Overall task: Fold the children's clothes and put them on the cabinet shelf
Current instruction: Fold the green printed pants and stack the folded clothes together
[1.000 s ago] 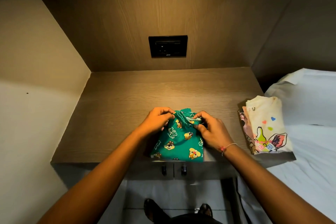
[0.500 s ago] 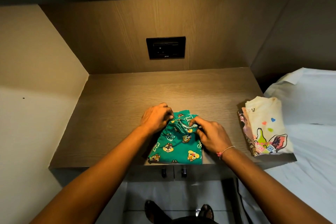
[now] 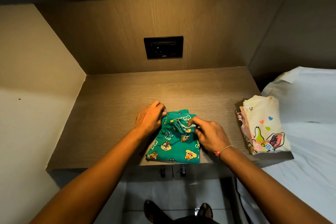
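Green shorts (image 3: pixel 174 143): lie on the wooden cabinet shelf (image 3: pixel 112 114), at 6 o'clock near its front edge, cartoon chipmunk print facing up.
Left hand (image 3: pixel 150 119): at 10 o'clock of the shorts, fingers curled onto the upper left corner of the fabric.
Right hand (image 3: pixel 209 134): at 2 o'clock of the shorts, pinches the gathered waistband (image 3: pixel 182 126).
Folded cream shirt (image 3: pixel 263 125): at 3 o'clock on the shelf, well apart from both hands.
Socket panel (image 3: pixel 163 47): on the back wall, at 12 o'clock.
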`<state>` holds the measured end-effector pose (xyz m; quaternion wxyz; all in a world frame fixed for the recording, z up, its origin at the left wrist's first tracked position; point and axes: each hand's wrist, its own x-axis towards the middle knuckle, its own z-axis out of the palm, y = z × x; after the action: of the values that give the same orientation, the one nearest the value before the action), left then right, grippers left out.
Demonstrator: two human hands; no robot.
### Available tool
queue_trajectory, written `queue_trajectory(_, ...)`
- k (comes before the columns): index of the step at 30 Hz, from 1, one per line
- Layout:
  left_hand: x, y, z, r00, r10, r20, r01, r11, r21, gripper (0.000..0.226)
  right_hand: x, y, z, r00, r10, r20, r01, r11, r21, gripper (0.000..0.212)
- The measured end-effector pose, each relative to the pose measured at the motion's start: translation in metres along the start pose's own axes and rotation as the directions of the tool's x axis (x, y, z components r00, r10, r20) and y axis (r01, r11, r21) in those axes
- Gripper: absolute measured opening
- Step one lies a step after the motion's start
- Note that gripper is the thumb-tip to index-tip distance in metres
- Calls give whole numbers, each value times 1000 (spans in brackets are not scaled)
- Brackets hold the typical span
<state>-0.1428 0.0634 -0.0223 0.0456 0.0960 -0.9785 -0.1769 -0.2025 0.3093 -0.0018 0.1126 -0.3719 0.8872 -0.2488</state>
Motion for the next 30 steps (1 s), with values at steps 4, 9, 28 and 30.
queue_trajectory(4,-6,5,-9,999,-40,-30,38,996,-81,19,6,-1,0,1000,-3,12,4,1000,-17,30)
queue_trajectory(9,-31,21,-26,981,-33,193,139,810,-570,42,19,-6,-6,997,71,27,-73,994,79,23)
queue_trajectory(28,-64,25,15,992,120,50,-128,973,194,62,18,-16,28,992,-88,89,111,947,-301,61)
queue_trajectory(30,-62,16,16,986,37,161,-70,976,208,64,17,-6,39,982,-63,176,125,922,-367,63)
